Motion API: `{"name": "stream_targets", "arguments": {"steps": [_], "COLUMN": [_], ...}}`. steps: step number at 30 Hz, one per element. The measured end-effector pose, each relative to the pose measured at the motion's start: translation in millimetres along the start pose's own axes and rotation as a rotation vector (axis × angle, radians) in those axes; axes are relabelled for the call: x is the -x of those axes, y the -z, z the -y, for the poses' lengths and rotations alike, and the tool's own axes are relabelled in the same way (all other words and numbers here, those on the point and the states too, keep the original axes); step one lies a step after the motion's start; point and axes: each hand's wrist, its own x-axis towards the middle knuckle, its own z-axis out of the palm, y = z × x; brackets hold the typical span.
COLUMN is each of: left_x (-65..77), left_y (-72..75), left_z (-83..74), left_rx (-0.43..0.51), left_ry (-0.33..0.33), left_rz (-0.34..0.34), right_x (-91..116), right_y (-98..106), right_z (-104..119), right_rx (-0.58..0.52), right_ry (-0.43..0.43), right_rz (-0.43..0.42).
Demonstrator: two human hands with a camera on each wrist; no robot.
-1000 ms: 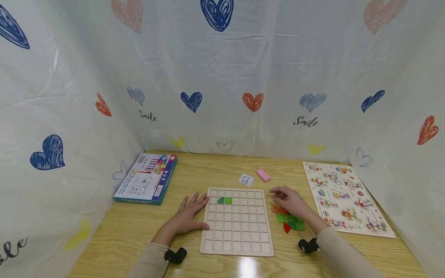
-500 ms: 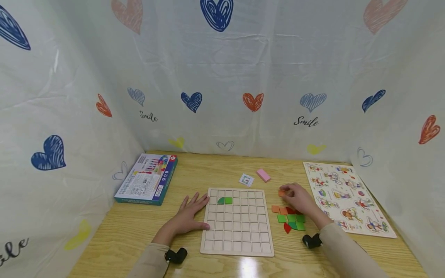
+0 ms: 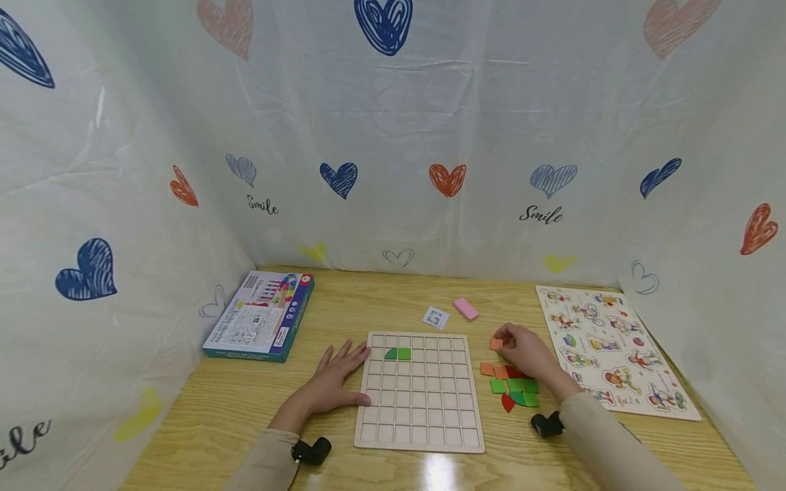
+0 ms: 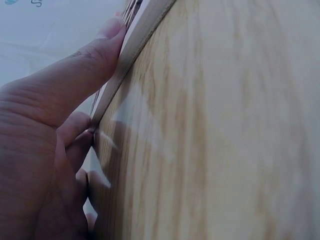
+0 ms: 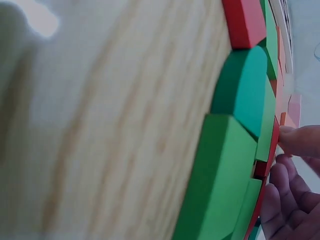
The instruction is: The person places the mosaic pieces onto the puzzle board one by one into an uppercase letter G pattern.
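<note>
In the head view my left hand lies with fingers spread against the left edge of the pale wooden grid board; the left wrist view shows its thumb touching the board's rim. A dark green quarter-round tile and a light green square tile sit side by side in the board's second row. Right of the board, my right hand pinches an orange square tile between thumb and fingers. Just below it lies a cluster of orange, red and green tiles, including a red pointed tile.
Beyond the board lie a small patterned card and a pink block. A flat box is at the back left. A picture puzzle board lies to the right, by the white curtain.
My right hand has shifted right from beside the board's upper right corner and now pinches an orange tile that was hidden before. The left hand and the board have stayed in place.
</note>
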Motion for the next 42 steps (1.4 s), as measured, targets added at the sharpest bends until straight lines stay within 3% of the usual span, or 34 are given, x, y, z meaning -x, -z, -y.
{"name": "stream_targets", "arguments": {"steps": [23, 32, 42], "left_x": [0.4, 1.1, 1.4], "left_y": [-0.1, 0.9, 1.6], "left_z": [-1.2, -1.2, -2.1], "left_rx": [-0.009, -0.008, -0.009], "left_ry": [0.005, -0.002, -0.006], "left_rz": [0.005, 0.005, 0.003], "right_x": [7, 7, 3], "right_y": [-5, -7, -21], "right_z": [2, 19, 39], "right_rx": [-0.152, -0.243, -0.267], "right_ry": [0.009, 0.050, 0.066], "right_rz": [-0.060, -0.040, -0.006]}}
